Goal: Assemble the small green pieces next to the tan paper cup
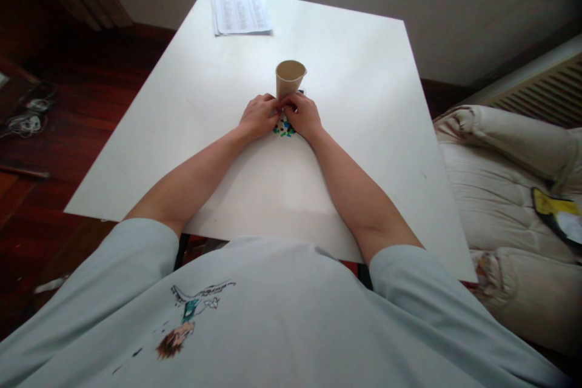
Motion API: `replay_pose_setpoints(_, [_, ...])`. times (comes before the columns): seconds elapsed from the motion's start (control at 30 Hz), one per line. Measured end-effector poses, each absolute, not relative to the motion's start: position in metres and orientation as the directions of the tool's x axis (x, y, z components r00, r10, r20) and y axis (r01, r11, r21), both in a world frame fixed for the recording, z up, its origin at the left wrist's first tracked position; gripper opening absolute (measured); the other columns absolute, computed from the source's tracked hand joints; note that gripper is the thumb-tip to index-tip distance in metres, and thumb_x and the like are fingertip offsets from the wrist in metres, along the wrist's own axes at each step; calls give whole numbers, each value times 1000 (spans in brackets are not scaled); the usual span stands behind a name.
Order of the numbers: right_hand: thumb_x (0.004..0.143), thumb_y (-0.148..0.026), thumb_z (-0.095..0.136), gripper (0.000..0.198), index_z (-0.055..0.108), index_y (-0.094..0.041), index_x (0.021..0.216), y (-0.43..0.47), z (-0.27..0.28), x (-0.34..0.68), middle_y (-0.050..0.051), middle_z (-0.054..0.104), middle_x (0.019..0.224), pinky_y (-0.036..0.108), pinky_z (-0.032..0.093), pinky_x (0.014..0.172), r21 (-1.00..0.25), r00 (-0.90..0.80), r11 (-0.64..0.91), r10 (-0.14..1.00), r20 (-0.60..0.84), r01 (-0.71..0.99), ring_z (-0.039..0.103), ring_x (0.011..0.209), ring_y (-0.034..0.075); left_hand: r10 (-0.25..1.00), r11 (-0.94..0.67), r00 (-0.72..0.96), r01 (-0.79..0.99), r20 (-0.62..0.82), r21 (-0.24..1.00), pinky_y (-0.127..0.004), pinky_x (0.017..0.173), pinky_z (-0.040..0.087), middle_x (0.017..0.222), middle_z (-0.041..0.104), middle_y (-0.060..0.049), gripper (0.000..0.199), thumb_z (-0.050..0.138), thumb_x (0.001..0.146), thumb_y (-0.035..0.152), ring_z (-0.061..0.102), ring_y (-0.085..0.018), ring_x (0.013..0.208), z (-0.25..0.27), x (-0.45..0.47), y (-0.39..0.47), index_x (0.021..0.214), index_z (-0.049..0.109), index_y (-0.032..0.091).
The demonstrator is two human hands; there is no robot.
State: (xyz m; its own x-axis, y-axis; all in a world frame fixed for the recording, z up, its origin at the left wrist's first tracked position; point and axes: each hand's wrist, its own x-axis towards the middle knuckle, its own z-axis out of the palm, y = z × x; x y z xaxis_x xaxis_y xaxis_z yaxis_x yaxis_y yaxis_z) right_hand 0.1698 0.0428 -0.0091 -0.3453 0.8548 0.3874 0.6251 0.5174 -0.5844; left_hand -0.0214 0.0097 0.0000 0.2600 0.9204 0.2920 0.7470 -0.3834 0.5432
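A tan paper cup (290, 76) stands upright on the white table, its open mouth towards me. Just in front of its base lies a small heap of green, blue, black and white bits (285, 130), partly covered by my hands. My left hand (261, 115) has its fingers drawn together at the near side of the cup. Close against it, my right hand (304, 114) is bent in a pinch over the heap. The fingertips of both hands meet below the cup; whatever they hold is too small to make out. A dark and white item (301, 91) shows behind my right hand.
Printed sheets (240, 12) lie at the far left of the white table (364, 103). To the right is a cream padded sofa (491, 194) with a yellow and black item (557, 209) on it. Cables (27, 118) lie on the wooden floor at left.
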Motion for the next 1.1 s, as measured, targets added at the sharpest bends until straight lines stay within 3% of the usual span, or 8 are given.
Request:
replay_pose_setpoints(0.47, [112,-41,52,32,79,-23,111,48,-18,172,8,78,108,41,62,96,-548,-373,580,812,448,603,72,100,24,897,-427,270,740,352,521,-54,115,56,126,80,-11,29,65,101,27,70,-33,127,-15,-25,18,120,86,28])
replay_pose_setpoints(0.7, [112,-39,51,33,79,-23,116,43,-14,171,8,78,114,42,62,101,-573,-365,583,811,457,576,73,108,26,893,-436,274,726,358,532,-54,115,56,126,80,-11,27,64,103,27,70,-33,129,-16,-26,18,120,85,26])
replay_pose_setpoints(1.1, [109,-37,59,26,79,-22,115,65,-38,176,8,77,113,44,63,101,-517,-374,567,820,434,641,73,104,26,899,-421,268,747,347,515,-52,115,57,125,80,-11,25,66,102,28,71,-32,126,-12,-24,16,118,85,26])
